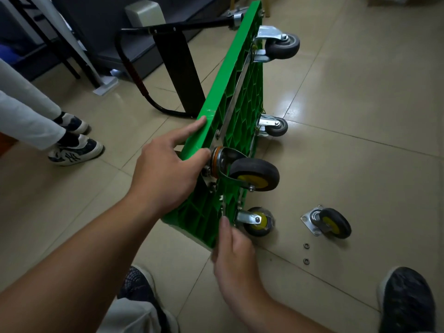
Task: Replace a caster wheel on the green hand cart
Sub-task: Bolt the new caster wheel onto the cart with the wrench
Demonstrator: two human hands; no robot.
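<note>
The green hand cart (pixel 236 87) stands on its long edge on the tiled floor, underside facing right. My left hand (pixel 168 167) grips its upper edge beside a black caster with a yellow hub (pixel 252 174). My right hand (pixel 234 251) is blurred at the cart's near lower corner, fingers pinched on a thin metal tool or bolt (pixel 223 207), next to a second yellow-hub caster (pixel 258 222). A loose caster with its square mounting plate (pixel 326 223) lies on the floor to the right. Two small washers or nuts (pixel 306 253) lie near it.
Two grey casters (pixel 282 45) (pixel 276 126) sit at the cart's far end. Its black folded handle (pixel 173 66) rests on the floor at the left. Another person's legs and sneakers (pixel 74 150) stand at the left. My own shoes (pixel 406 299) are at the bottom.
</note>
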